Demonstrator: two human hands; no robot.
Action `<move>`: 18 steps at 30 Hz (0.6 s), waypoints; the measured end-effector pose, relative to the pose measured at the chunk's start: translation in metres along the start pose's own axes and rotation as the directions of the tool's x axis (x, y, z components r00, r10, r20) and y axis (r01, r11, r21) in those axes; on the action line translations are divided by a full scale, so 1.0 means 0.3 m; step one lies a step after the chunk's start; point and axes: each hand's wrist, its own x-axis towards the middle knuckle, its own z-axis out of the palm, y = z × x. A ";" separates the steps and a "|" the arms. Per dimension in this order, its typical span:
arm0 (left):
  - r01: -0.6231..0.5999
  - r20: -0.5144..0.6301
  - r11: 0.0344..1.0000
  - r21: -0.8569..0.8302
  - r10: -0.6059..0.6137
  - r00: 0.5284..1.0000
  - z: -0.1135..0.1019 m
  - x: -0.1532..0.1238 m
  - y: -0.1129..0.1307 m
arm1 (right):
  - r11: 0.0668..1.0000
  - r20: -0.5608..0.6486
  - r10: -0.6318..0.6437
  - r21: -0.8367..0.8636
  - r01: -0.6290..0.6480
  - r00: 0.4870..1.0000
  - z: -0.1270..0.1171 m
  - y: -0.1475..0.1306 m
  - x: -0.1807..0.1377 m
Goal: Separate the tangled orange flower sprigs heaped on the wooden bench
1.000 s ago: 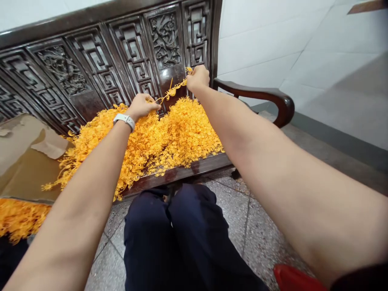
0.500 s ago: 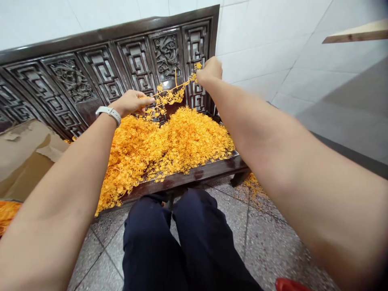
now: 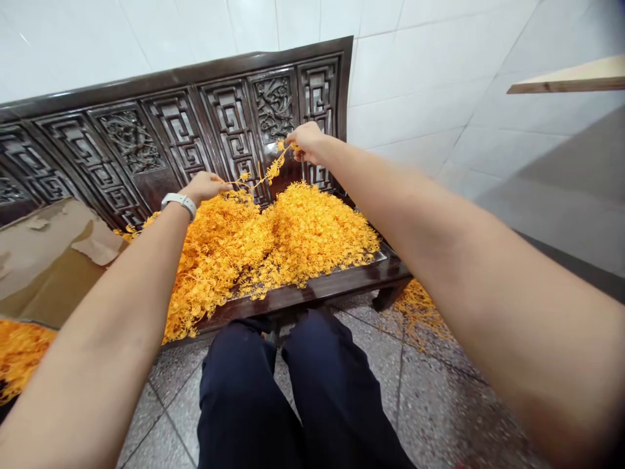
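My left hand, with a pale watch band on its wrist, pinches one end of a thin orange plastic flower strand. Farther right and slightly higher, my right hand has its fingers closed on the other end. The strand runs slanting between both hands, small spiky flower pieces along it. Below lies a big heap of orange plastic flower pieces on a dark wooden bench. My left fingertips are just above the heap's left part.
The carved bench back stands behind the heap, against a white tiled wall. A torn cardboard piece is at the left, near more orange pieces. Others are scattered on the floor at right. A wooden board edge juts in.
My right hand has come left and down, nearer my left hand. The strand between them looks sparser, with fewer flowers. The view has tilted up slightly.
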 end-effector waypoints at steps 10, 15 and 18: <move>-0.159 -0.004 0.819 -0.552 0.187 0.982 0.305 -0.154 0.193 | 0.987 0.219 0.011 0.154 -0.046 0.976 0.133 -0.168 -0.086; -0.203 -0.207 0.746 -0.634 0.090 0.974 0.477 -0.195 0.331 | 0.884 0.383 -0.079 0.454 -0.113 0.920 0.119 -0.174 -0.320; -0.320 -0.251 0.808 -0.494 0.220 0.943 0.479 -0.220 0.324 | 0.859 0.375 -0.085 0.496 -0.123 0.923 0.105 -0.141 -0.514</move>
